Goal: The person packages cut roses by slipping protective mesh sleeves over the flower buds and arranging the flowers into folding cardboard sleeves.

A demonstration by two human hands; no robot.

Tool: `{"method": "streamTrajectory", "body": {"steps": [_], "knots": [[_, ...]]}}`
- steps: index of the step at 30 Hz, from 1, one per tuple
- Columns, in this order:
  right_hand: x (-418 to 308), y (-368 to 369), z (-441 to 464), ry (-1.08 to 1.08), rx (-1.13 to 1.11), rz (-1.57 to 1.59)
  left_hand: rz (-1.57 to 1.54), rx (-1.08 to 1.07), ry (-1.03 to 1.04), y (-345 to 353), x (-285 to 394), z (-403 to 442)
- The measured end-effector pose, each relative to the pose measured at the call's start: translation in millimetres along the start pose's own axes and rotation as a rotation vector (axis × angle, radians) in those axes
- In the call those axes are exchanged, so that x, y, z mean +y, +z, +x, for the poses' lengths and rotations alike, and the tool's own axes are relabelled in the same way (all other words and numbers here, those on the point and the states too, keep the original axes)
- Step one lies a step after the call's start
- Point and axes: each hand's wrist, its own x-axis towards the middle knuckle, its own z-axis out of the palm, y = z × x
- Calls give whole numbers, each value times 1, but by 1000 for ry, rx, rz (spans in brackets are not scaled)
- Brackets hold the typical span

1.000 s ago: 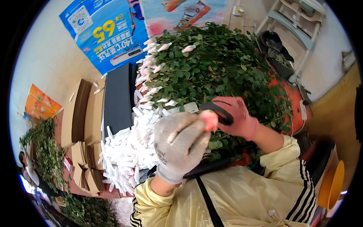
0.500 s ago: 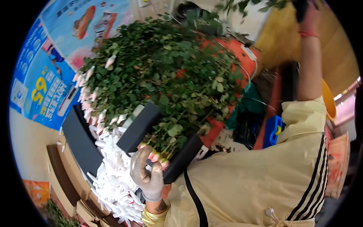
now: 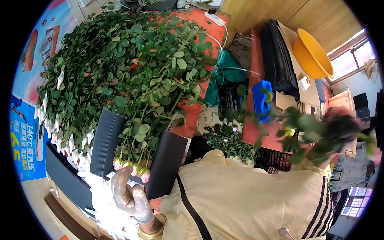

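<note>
My gloved left hand (image 3: 130, 196) is beside several pink rose heads (image 3: 136, 171), its curved fingers and thumb apart. Those roses lie between two black padded blocks (image 3: 107, 142) (image 3: 168, 162), leafy stems pointing away from me. Over at the right, my right hand (image 3: 340, 126), dark-gloved and smeared by motion, grips a leafy rose stem (image 3: 306, 126). Its leaves trail left of the hand, and a pinkish blur shows at the far right. Below my left hand spreads a heap of white sleeves (image 3: 106, 208).
A large pile of leafy roses (image 3: 100, 68), many heads in white sleeves, covers the red table (image 3: 192, 120). A blue holder (image 3: 262, 100) is fixed on a red board. Farther off are a yellow basin (image 3: 312, 54), a power strip (image 3: 215, 18) and cut greenery (image 3: 230, 142) below.
My right hand has swung from the upper right down toward my right side, carrying the leafy stem. The view has turned rightward. My left hand keeps its curved pose by the rose heads.
</note>
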Motion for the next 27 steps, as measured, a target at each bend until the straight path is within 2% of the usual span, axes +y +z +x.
{"method": "streamTrajectory", "body": {"steps": [6,9,11,12,13,15,17,18,19,21,23,24,26,27], "knots": [[20,146,-34,-18,-359,-25,55,-36,-4,-7,0,-3],[74,237,-60,65,-554,-194,116,-5,-37,-14,3,-6],[119,292,-75,139,-755,-354,79,37,-19,-19,1,-7],[145,319,-84,141,-934,-439,64,60,4,-21,-1,-7],[158,337,-87,144,-1111,-538,43,82,25,-24,-3,-8],[127,326,-63,231,-1184,-513,107,116,20,-33,5,-12],[68,290,-9,177,-1497,-438,83,174,50,-41,7,-17],[48,273,16,-59,-1617,-337,139,190,36,-45,3,-20],[29,260,41,-299,-1723,-229,167,177,-63,-48,8,-22],[-10,237,101,-580,-1754,192,353,16,-98,-48,1,-23],[-87,228,170,-764,-1607,349,436,-48,-129,-33,-7,-23],[-112,244,193,-810,-1492,290,454,-188,-237,-28,-18,-26],[-172,283,221,-867,-1159,239,519,-190,-207,-15,-31,-33],[-189,336,229,-916,-1050,296,574,-224,-175,-10,-33,-35]]}}
